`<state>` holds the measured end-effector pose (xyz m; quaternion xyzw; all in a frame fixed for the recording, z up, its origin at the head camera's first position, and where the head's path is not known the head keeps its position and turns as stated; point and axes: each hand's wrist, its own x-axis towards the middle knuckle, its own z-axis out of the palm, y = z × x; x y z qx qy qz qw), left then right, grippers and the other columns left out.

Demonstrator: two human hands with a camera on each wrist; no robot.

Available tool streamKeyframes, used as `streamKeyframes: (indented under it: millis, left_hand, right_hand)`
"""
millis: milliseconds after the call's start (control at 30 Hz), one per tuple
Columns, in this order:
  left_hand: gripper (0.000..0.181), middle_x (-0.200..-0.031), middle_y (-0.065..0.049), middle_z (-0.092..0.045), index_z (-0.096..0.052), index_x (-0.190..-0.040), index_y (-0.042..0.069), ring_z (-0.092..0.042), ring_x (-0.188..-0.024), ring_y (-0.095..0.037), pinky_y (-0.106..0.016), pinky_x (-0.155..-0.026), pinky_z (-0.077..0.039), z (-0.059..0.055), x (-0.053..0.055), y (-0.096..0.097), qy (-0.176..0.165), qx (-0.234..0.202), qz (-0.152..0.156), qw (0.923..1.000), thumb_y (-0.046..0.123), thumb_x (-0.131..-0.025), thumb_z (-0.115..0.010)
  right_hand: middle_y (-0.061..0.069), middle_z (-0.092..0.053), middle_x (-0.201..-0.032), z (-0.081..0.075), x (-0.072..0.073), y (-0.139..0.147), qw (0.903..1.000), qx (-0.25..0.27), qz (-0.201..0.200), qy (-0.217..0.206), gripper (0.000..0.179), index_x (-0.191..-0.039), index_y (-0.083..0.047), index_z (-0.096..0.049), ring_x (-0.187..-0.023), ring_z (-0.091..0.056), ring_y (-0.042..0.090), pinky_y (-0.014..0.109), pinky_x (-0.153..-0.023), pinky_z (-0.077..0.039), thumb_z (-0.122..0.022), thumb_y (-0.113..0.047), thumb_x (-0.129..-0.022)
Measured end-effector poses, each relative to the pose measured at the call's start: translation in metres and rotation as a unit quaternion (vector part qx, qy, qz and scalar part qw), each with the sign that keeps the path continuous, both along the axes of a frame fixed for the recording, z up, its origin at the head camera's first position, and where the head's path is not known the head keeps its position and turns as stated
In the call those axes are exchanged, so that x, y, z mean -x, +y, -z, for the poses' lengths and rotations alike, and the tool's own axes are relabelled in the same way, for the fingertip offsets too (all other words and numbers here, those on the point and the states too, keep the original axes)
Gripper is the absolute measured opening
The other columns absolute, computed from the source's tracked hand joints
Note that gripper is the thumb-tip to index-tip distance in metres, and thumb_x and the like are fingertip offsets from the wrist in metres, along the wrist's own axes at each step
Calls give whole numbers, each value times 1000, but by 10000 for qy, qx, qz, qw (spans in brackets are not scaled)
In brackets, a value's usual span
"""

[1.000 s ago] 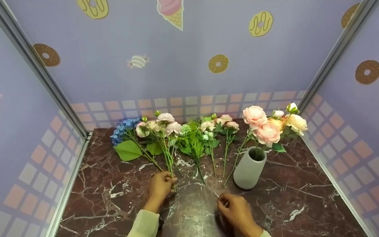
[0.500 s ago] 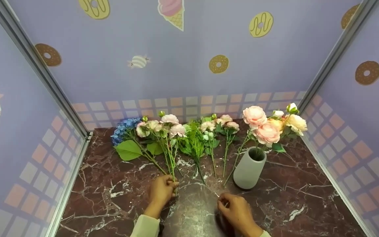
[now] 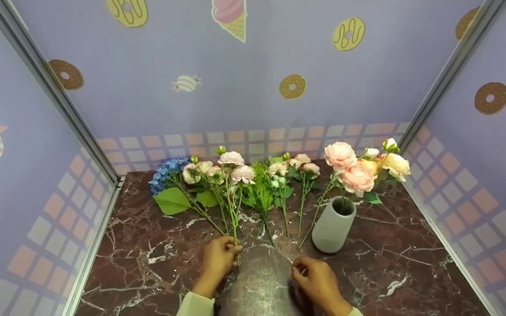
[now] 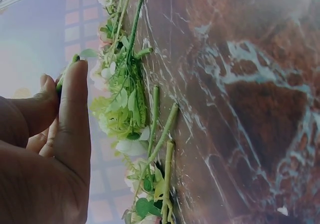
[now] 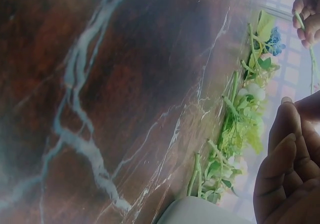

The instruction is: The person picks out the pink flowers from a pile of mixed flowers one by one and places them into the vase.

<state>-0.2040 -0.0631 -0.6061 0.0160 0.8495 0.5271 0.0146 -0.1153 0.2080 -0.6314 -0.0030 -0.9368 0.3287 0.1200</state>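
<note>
In the head view, my left hand [image 3: 220, 259] pinches the lower stem of an artificial pink flower [image 3: 243, 174], whose blooms and green bud stand at the top. The left wrist view shows the cut end of its green stem [image 4: 75, 59] between thumb and fingers. My right hand [image 3: 319, 281] is near the table's front, fingers loosely curled and holding nothing. In front of it and to its right stands a grey vase [image 3: 334, 228], slightly tilted in view, with pink roses [image 3: 357, 176] and cream ones in it.
Across the back of the marble-patterned table [image 3: 156, 272] lie a blue hydrangea [image 3: 165, 175] with a big leaf, green foliage [image 3: 262, 188] and more pink flowers [image 3: 310, 169], their stems pointing forward. Purple printed walls [image 3: 253, 66] close the back and sides.
My left hand has shifted slightly right and toward the front, carrying the pink flower, whose blooms moved right. The right hand and the vase look unchanged.
</note>
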Motion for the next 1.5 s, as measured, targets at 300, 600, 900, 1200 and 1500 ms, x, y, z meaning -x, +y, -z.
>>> streamKeyframes:
  millis: [300, 600, 900, 1200, 1500]
  left_hand:
    - [5, -86, -11, -83, -81, -101, -2, -76, -64, -14, -28, -56, -64, -1, -7, 6, -20, -102, 193, 9998, 1, -99, -84]
    - [6, -84, -7, -82, -80, -97, 4, -73, -60, -12, -24, -54, -60, -8, -14, 12, -93, -65, 298, 9995, 3, -98, -86]
    - [5, -82, -9, -82, -82, -95, 2, -72, -61, -11, -23, -54, -61, -15, -19, 19, 94, -270, 402, 9988, 0, -96, -87]
    - [4, -85, -10, -84, -82, -98, 0, -76, -65, -15, -22, -54, -60, -19, -23, 21, -22, -396, 522, 9978, -1, -97, -86]
    - [6, -87, -12, -85, -80, -96, 0, -83, -75, -33, -21, -55, -61, -19, -29, 24, 33, -555, 629, 9965, -1, -96, -86]
  right_hand:
    - [-17, -76, -78, -1, 0, 2, 9999, 149, -8, -80, 19, -86, -29, -78, -69, -63, -6, 23, -64, -53, -88, -14, -93]
    - [-16, -76, -77, 0, 2, 0, 9997, 236, 28, -59, 19, -85, -29, -79, -71, -65, -4, 23, -64, -53, -88, -14, -92]
    - [-14, -77, -78, 0, 1, -3, 9994, 322, -47, -147, 17, -86, -28, -79, -70, -64, -5, 21, -62, -51, -87, -15, -94]
    - [-13, -79, -80, -3, 5, -2, 9993, 355, -81, -130, 15, -88, -28, -80, -69, -66, -4, 22, -63, -54, -86, -16, -96]
    - [-12, -79, -80, -6, 9, -1, 9990, 412, -141, -108, 15, -90, -27, -80, -69, -67, -3, 22, -62, -53, -86, -16, -97]
